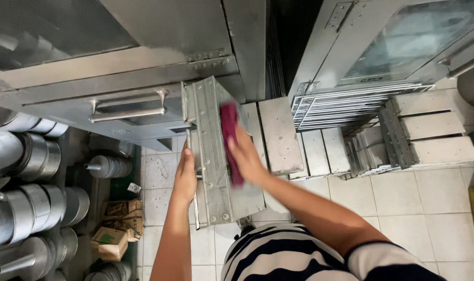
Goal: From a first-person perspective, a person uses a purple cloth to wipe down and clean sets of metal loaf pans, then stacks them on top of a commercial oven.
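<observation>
Seen from the head camera, a long grey metal loaf tin (216,156) is held upright against an oven front, its lower end propped near the tiled floor (434,208). The left hand (186,174) is closed around the tin's left edge, steadying it, while the right hand (247,156) is pressed flat, fingers together, on a dark red cloth (230,140) laid along the tin's inner face. The wiping is judged best done in long strokes along the channel, with the left grip kept firm so that the tin is not allowed to twist or slip. Just behind the tin, an oven door handle (127,112) juts out and could be struck by its top end. More tins are stacked on the floor to the right (320,151), beside a pile of wire racks (346,106). Round metal moulds (34,156) are shelved at left, above crumpled cardboard boxes (114,229).
</observation>
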